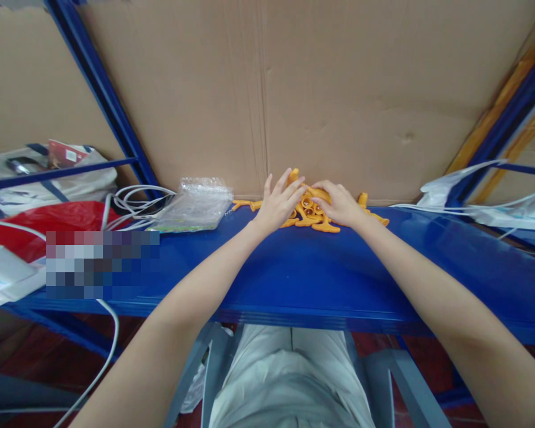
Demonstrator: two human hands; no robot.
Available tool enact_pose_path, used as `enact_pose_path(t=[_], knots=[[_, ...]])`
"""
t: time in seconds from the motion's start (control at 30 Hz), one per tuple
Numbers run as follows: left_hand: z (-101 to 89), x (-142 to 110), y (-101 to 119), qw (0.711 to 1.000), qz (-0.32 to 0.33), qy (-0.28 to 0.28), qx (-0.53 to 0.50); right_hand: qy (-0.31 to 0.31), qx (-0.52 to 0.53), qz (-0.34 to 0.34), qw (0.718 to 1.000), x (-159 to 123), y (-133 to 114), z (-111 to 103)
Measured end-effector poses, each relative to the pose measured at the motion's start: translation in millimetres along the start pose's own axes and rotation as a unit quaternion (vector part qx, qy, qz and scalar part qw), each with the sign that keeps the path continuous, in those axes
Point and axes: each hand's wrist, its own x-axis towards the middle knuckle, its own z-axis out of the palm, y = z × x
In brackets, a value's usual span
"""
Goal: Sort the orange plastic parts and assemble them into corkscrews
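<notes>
A heap of small orange plastic pieces [310, 213] lies at the back of the blue shelf [303, 273], against a cardboard wall. My left hand [279, 199] rests on the heap's left side with its fingers stretched out and spread. On the heap's right side lies my right hand [339, 203], fingers curled down over the pieces. Whether those fingers hold a piece is hidden.
A stack of clear plastic bags [196, 202] lies left of the heap, with white cables [131, 202] beside it. Further left are a red bag [49, 223] and a white box [6, 270]. White packaging [485, 205] sits at the right. Blue shelf posts [102, 95] rise on both sides.
</notes>
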Motion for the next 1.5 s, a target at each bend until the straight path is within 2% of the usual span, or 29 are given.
enact_pose_path(t=[0.23,0.53,0.63,0.8,0.9,1.03,1.13,1.23,1.37,1.5], knots=[[0.0,1,-2,0.999,-0.010,-0.022,0.028,-0.033,-0.007,-0.022,0.999,0,-4,7],[-1.6,0,-4,0.998,-0.009,-0.061,0.015,-0.054,-0.122,-0.042,0.990,-1,-11,7],[-4.2,2,2,0.997,-0.038,-0.063,-0.008,-0.048,-0.173,-0.063,0.982,0,-13,3],[-6.4,9,9,0.985,-0.122,-0.087,-0.082,-0.030,-0.245,-0.108,0.963,0,-13,2],[-4.9,14,9,0.960,-0.180,-0.094,-0.190,-0.014,-0.278,-0.134,0.951,0,-11,1],[-4.0,18,5,0.895,-0.246,-0.127,-0.350,0.019,-0.315,-0.165,0.934,-1,-9,2],[-6.7,19,3,0.858,-0.273,-0.154,-0.406,0.037,-0.324,-0.179,0.928,-1,-8,6],[-10.2,20,2,0.841,-0.282,-0.167,-0.430,0.043,-0.327,-0.184,0.926,0,-8,8],[-10.0,18,0,0.842,-0.277,-0.183,-0.425,0.015,-0.306,-0.181,0.935,0,-9,6],[-2.6,11,-8,0.886,-0.249,-0.165,-0.355,-0.056,-0.259,-0.167,0.950,-2,-8,5]])
